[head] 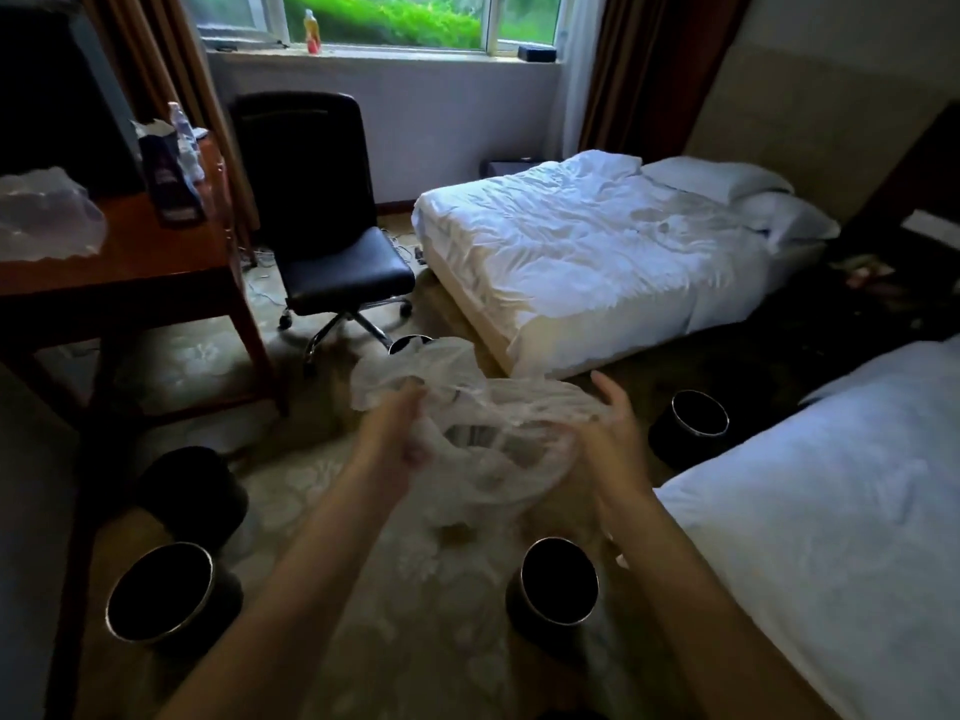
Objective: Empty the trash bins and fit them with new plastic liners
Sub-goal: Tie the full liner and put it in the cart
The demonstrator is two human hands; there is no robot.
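A thin clear plastic liner (483, 428) is spread in the air between my hands, above the carpet. My left hand (402, 426) grips its left side in a fist. My right hand (613, 428) holds its right side with fingers partly spread. Black round bins with metal rims stand on the floor: one below my right forearm (558, 589), one at lower left (161, 595), one by the near bed (693, 423). Another bin's rim (408, 343) peeks out behind the liner. A dark bin (195, 491) lies by the desk leg.
A wooden desk (130, 272) at left carries a heap of clear plastic (47, 220) and a tissue box (171, 179). A black office chair (332, 226) stands beyond. White beds lie at far right (597, 252) and near right (841, 511).
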